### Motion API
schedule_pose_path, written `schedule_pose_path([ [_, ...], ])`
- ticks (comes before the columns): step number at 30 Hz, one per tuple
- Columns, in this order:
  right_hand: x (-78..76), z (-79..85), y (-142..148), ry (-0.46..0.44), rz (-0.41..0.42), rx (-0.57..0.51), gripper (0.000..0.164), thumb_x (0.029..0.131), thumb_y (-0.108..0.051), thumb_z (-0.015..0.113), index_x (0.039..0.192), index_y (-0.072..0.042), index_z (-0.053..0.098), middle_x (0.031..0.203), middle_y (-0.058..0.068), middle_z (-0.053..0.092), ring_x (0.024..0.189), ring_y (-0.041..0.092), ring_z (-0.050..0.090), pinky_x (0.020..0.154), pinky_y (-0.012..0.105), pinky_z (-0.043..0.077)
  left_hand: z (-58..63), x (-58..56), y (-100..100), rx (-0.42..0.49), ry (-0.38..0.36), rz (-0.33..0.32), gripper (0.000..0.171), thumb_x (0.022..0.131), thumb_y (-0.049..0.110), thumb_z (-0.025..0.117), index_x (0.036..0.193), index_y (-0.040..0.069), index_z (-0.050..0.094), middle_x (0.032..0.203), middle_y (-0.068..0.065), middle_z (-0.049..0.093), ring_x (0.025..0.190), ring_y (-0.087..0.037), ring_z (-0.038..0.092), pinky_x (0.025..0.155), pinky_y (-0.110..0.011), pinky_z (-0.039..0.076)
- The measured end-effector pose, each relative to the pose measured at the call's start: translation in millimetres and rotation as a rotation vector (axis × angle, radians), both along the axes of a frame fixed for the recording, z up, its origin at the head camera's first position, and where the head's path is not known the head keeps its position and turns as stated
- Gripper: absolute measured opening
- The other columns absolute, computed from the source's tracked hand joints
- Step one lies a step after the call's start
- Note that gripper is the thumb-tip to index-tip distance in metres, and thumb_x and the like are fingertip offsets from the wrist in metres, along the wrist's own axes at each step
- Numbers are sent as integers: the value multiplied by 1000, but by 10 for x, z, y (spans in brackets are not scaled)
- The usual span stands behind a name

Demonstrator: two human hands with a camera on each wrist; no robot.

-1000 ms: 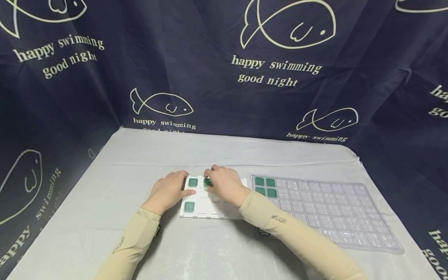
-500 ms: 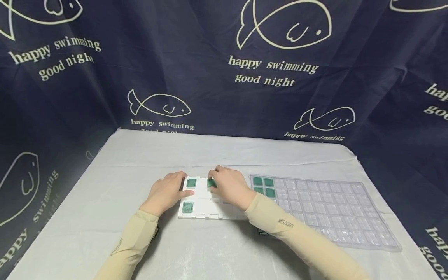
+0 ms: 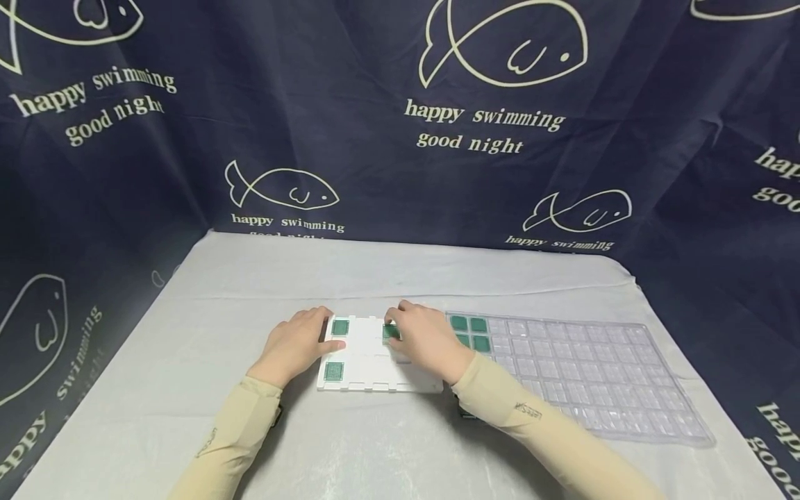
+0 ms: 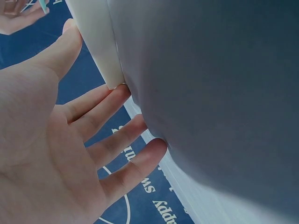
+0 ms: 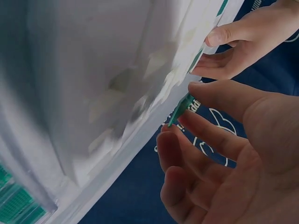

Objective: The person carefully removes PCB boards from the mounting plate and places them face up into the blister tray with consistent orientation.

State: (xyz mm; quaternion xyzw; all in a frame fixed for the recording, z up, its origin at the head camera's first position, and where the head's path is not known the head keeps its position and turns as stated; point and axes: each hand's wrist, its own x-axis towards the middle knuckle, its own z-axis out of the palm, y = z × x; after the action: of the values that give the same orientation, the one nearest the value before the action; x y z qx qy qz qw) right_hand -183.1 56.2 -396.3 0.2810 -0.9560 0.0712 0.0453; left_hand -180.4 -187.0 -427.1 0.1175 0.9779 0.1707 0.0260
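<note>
A flat white tray (image 3: 367, 351) with notched edges lies on the table. Two small green circuit boards sit in its left part, a far one (image 3: 340, 327) and a near one (image 3: 334, 371). My left hand (image 3: 296, 345) rests at the tray's left end, thumb on top and fingers along the far corner; in the left wrist view the fingers (image 4: 126, 161) are fairly straight. Between thumb and fingertips my right hand (image 3: 423, 340) pinches another green circuit board (image 5: 181, 109), over the tray's far right part. This hand hides some of the tray behind it.
Right of the white tray lies a large clear plastic tray (image 3: 578, 368) with many pockets; several green boards (image 3: 478, 324) fill its far left corner. A dark green piece (image 3: 467, 416) shows partly under the right forearm. Dark blue printed cloth (image 3: 375, 139) hangs behind the table.
My right hand has moved to the right over the white tray, carrying the pinched circuit board with it. My left hand stays at the tray's left end.
</note>
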Motion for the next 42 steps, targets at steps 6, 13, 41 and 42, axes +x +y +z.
schedule_pose_path([
  [6, 56, 16, 104, 20, -12, -6, 29, 87, -30, 82, 110, -14, 73, 93, 2, 69, 65, 12, 61, 49, 26, 46, -2, 9, -4, 3, -4, 0, 55, 90, 44, 75, 130, 10, 60, 128, -9, 68, 117, -31, 64, 86, -53, 52],
  [13, 87, -12, 238, 13, -48, -11, 29, 85, -27, 83, 109, -14, 73, 93, 1, 69, 63, 10, 57, 45, 24, 41, -10, 24, -2, 9, -13, 0, 56, 90, 44, 75, 131, 9, 59, 129, -9, 68, 119, -31, 63, 87, -53, 51],
  [41, 316, -86, 868, -48, -193, -66, 29, 83, -21, 85, 108, -15, 72, 106, 7, 71, 75, 16, 67, 53, 29, 50, -10, -5, 4, 8, -6, 1, 55, 90, 44, 75, 130, 10, 60, 127, -9, 68, 116, -31, 64, 87, -53, 51],
  [42, 320, -86, 884, -48, -196, -65, 29, 83, -21, 85, 109, -14, 72, 106, 7, 71, 76, 17, 67, 54, 30, 50, -10, -7, 5, 8, -7, 2, 55, 90, 44, 75, 130, 10, 60, 128, -9, 68, 117, -31, 64, 87, -53, 51],
])
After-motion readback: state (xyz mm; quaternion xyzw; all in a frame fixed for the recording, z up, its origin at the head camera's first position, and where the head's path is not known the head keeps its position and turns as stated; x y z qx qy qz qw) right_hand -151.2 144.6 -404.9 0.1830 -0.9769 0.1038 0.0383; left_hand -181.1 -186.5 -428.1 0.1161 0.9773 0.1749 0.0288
